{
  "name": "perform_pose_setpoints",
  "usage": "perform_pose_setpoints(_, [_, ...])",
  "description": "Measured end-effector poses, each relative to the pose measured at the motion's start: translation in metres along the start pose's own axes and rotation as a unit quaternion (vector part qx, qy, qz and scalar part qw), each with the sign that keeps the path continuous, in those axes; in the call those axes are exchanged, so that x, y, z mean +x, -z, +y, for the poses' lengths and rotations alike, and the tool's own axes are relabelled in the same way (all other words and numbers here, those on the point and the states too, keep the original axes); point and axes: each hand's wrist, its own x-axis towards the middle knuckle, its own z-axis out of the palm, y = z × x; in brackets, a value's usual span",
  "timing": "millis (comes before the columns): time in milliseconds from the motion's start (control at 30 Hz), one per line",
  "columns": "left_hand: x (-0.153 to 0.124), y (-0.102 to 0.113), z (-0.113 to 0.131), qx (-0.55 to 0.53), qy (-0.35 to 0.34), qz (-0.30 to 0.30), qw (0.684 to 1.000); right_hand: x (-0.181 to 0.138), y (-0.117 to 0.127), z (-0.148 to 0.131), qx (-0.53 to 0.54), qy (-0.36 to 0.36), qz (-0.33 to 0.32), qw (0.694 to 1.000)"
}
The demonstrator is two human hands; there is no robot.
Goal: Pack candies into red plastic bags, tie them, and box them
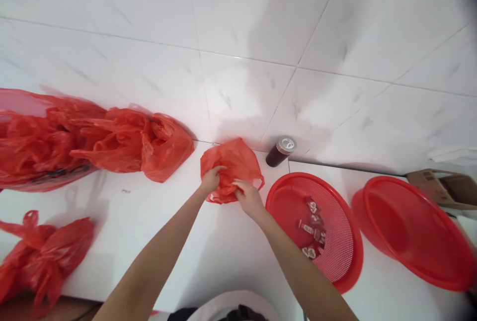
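Observation:
A red plastic bag (238, 154) lies on the white table in front of me, near the wall. My left hand (211, 180) is closed on its left side, the fingers pinching the thin plastic. On the right side of the same bag, my right hand (248, 198) grips the edge between thumb and fingers. Whether anything is inside the bag is hidden by its folds. Just right of my right hand stands a red mesh basket (274, 189) with several small red-wrapped packets (315, 221) in it.
A dark can (280, 152) stands by the wall. Further right are a red basin (417, 226) and a cardboard box (428, 184). Several filled red bags (112, 137) line the wall at left; a knotted red bag (55, 251) sits at the front left. The tiled wall (149, 62) bounds the table's back.

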Motion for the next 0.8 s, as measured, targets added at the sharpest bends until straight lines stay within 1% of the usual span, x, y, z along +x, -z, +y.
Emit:
perform_pose_setpoints(33, [0.0,0.005,0.002,-0.012,0.008,0.01,1.0,-0.012,0.008,-0.003,0.089,-0.004,0.034,0.995])
perform_pose_setpoints(67, [-0.004,0.009,0.006,-0.025,0.013,0.021,0.999,-0.024,0.016,-0.006,0.192,-0.018,0.066,0.979])
perform_pose_setpoints(133, [-0.024,0.015,0.018,-0.056,0.013,0.033,0.998,-0.048,0.03,-0.007,0.374,-0.066,0.109,0.919])
perform_pose_setpoints(167, [-0.04,0.015,0.025,-0.068,0.009,0.031,0.997,-0.059,0.035,-0.007,0.424,-0.092,0.117,0.893])
perform_pose_setpoints(200, [-0.06,0.014,0.032,-0.089,0.01,0.019,0.996,-0.07,0.038,-0.007,0.453,-0.114,0.124,0.875])
perform_pose_setpoints(233, [-0.083,0.01,0.039,-0.113,0.016,-0.004,0.993,-0.081,0.039,-0.007,0.468,-0.13,0.128,0.865])
perform_pose_setpoints(267, [-0.106,0.006,0.045,-0.146,0.029,-0.039,0.988,-0.09,0.037,-0.007,0.474,-0.138,0.126,0.861])
perform_pose_setpoints(300, [-0.13,0.001,0.049,-0.213,0.062,-0.092,0.971,-0.099,0.034,-0.007,0.476,-0.14,0.119,0.86])
perform_pose_setpoints(333, [-0.152,-0.003,0.051,-0.261,0.084,-0.132,0.953,-0.108,0.031,-0.007,0.477,-0.139,0.109,0.861])
perform_pose_setpoints(367, [-0.172,-0.007,0.051,-0.294,0.101,-0.166,0.936,-0.115,0.027,-0.007,0.48,-0.137,0.099,0.861])
perform_pose_setpoints(400, [-0.189,-0.009,0.05,-0.315,0.116,-0.183,0.924,-0.122,0.024,-0.006,0.486,-0.138,0.093,0.858])
perform_pose_setpoints(433, [-0.202,-0.008,0.048,-0.32,0.129,-0.177,0.922,-0.128,0.021,-0.004,0.494,-0.142,0.093,0.853])
perform_pose_setpoints(467, [-0.213,-0.006,0.045,-0.321,0.146,-0.15,0.924,-0.133,0.02,-0.002,0.502,-0.148,0.1,0.846])
perform_pose_setpoints(567, [-0.234,0.007,0.038,-0.337,0.194,0.002,0.921,-0.143,0.026,0.003,0.513,-0.158,0.138,0.832])
perform_pose_setpoints(600, [-0.24,0.011,0.038,-0.336,0.201,0.033,0.92,-0.145,0.029,0.002,0.509,-0.153,0.148,0.834])
perform_pose_setpoints(633, [-0.246,0.012,0.04,-0.33,0.199,0.039,0.922,-0.148,0.031,0.0,0.501,-0.142,0.152,0.84])
perform_pose_setpoints(667, [-0.251,0.01,0.044,-0.319,0.19,0.021,0.928,-0.15,0.033,-0.003,0.49,-0.128,0.153,0.848])
perform_pose_setpoints(733, [-0.261,0.002,0.052,-0.299,0.173,-0.054,0.937,-0.156,0.034,-0.012,0.46,-0.099,0.137,0.871])
perform_pose_setpoints(767, [-0.265,-0.003,0.056,-0.305,0.174,-0.086,0.932,-0.159,0.033,-0.016,0.443,-0.085,0.128,0.883])
perform_pose_setpoints(800, [-0.268,-0.007,0.058,-0.329,0.181,-0.098,0.922,-0.161,0.033,-0.018,0.428,-0.073,0.122,0.893])
